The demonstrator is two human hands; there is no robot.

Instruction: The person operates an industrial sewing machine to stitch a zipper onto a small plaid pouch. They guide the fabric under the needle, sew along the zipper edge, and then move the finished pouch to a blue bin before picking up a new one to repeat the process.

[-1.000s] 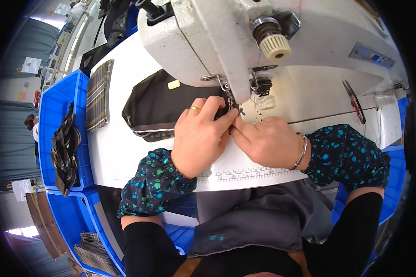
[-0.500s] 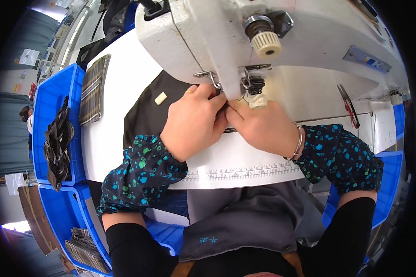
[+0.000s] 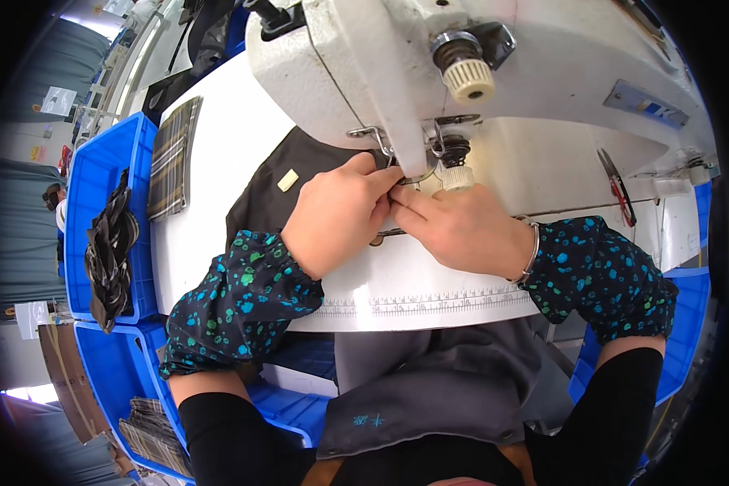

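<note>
A dark brown cloth piece (image 3: 259,190) lies on the white table under the sewing machine (image 3: 279,73), close to the needle area. My left hand (image 3: 328,215) rests over it, fingers bent and tips pinched together on the cloth's edge just in front of the presser foot. Beside it, my right hand (image 3: 470,233) meets the left at the fingertips, its thumb and fingers also closed on that edge. The fingers hide most of the gripped part. A small cream-coloured rectangle (image 3: 288,180) sits on the cloth, left of my left hand.
Black-and-red scissors (image 3: 617,186) lie at the right. A folded plaid cloth (image 3: 172,158) is on the table's left side. Blue bins stand alongside, one with dark gathered strips (image 3: 112,251), another with plaid pieces (image 3: 154,433). A printed ruler (image 3: 429,304) runs along the front edge.
The whole view has shifted slightly. My right fingers have drawn back a little from the presser foot and moved lower, while both hands stay at the cloth.
</note>
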